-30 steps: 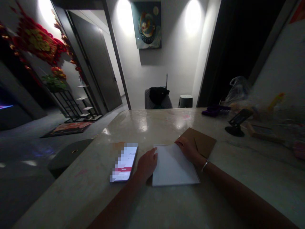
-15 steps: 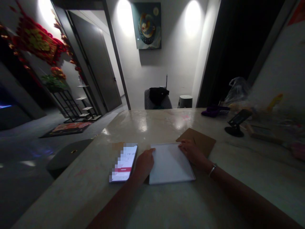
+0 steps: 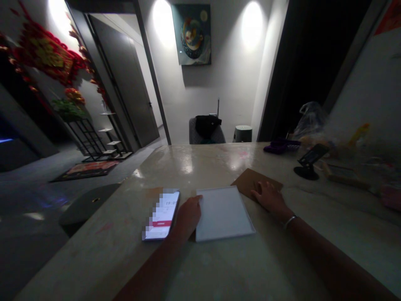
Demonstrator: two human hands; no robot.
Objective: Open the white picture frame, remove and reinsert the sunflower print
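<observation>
A flat white rectangular pad (image 3: 224, 215) with a thin pale border lies on the table. My left hand (image 3: 188, 215) is closed at its left edge, the thumb resting on top and the other fingers mostly hidden. Beyond the pad's upper right corner lies a brown cardboard-like sheet (image 3: 246, 179), turned at an angle. Over that sheet is my right hand (image 3: 270, 198), fingers apart and bent downward, a bracelet at the wrist. A thin dark mark or stick on the sheet is close to its fingertips; which it is, I cannot tell.
A lit phone (image 3: 163, 217) lies left of my left hand. On the right are a black phone stand (image 3: 308, 165), a purple item (image 3: 278, 146), a clear plastic bag (image 3: 308, 119) and a shallow frame-like tray (image 3: 344, 175). A chair (image 3: 206, 129) stands past the table's far edge.
My right hand has let go of the white pad's upper right corner and moved right onto the brown sheet. My left hand and the pad have stayed put.
</observation>
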